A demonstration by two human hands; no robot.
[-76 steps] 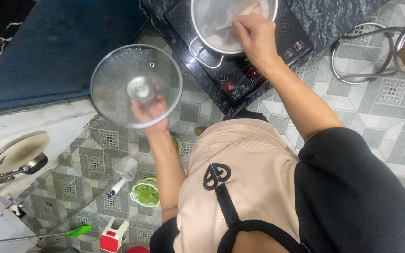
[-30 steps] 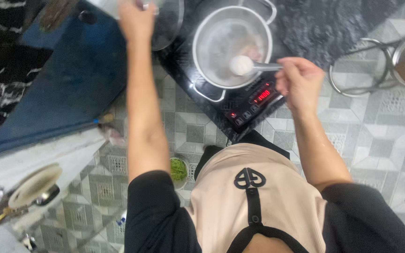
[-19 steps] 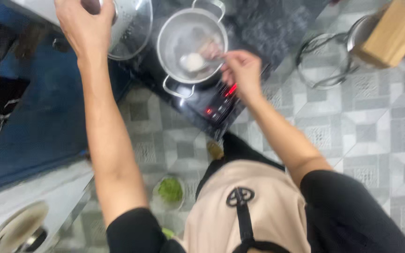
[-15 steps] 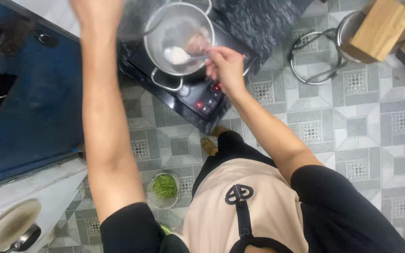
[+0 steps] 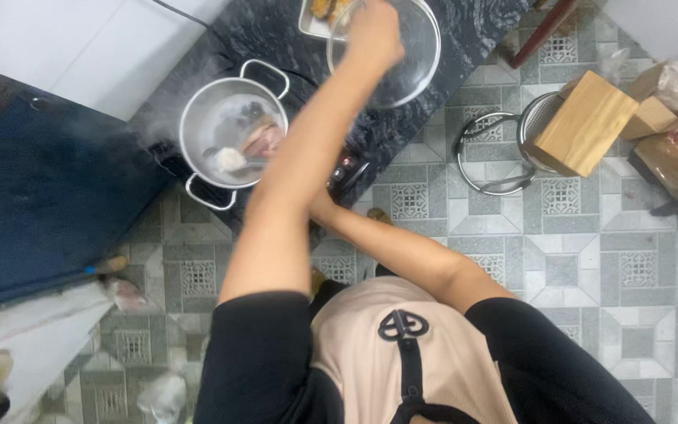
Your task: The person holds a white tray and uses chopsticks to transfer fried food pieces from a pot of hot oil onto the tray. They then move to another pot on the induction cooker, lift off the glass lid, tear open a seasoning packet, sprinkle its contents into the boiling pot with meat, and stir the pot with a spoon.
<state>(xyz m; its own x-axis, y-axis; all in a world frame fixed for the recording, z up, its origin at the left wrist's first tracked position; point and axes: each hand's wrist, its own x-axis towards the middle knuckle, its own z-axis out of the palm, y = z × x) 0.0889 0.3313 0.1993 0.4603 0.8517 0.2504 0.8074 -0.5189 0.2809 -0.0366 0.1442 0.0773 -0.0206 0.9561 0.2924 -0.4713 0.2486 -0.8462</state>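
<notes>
Your left hand (image 5: 374, 35) has swung the glass lid (image 5: 390, 51) from left of the pot (image 5: 233, 129) across to its right, gripping it over the dark counter (image 5: 464, 23); your right hand is hidden under that arm, grip unclear, nearer the pot.

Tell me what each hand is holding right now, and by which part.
The left hand grips the glass lid from the top, seemingly by its knob, over the dark counter. The right hand is hidden behind the left arm; its hold cannot be told.
</notes>
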